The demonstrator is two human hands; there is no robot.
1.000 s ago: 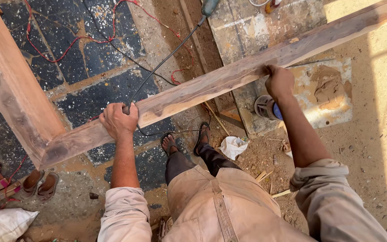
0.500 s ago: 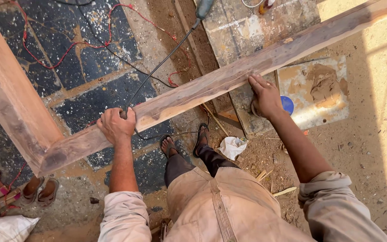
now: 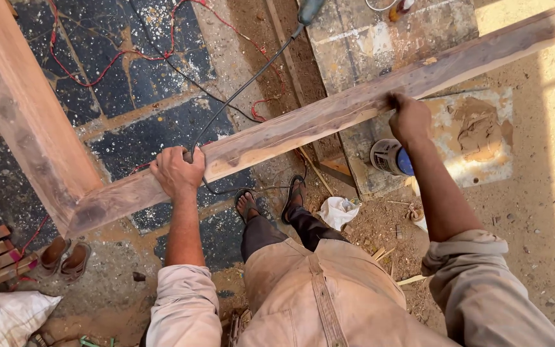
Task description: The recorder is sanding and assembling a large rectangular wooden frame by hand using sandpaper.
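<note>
A: From the head view, where is the long weathered brown wooden beam (image 3: 329, 119)?

B: It runs on a slant from the lower left to the upper right, above the ground, and its lower end meets a thicker reddish-brown wooden post (image 3: 24, 112) at the left.

A: And the left hand (image 3: 176, 172)?

B: It sits on the beam's near edge close to that joint, fingers (image 3: 191, 154) curled over the top and closed on the wood.

A: The right hand (image 3: 410, 119)?

B: Further up the beam, fingers wrapped over its near edge, gripping it as well. Both sleeves are rolled beige cloth.

A: What lies under the beam?

B: A dark stone-tiled floor (image 3: 155, 77) with a thin red wire (image 3: 137, 56) looping across it and a black cable (image 3: 245, 87) running up to a power tool (image 3: 308, 9) at the top edge. Below the right hand stands a small round tin with a blue side (image 3: 391, 157), next to a pale board smeared with brown paste (image 3: 476, 132).

A: Anything near the feet?

B: The person's feet wear dark sandals (image 3: 293, 193); a crumpled white rag (image 3: 338, 211) lies just beside them. A loose pair of brown sandals (image 3: 64, 257) rests at the lower left, near a white sack (image 3: 4, 318)
</note>
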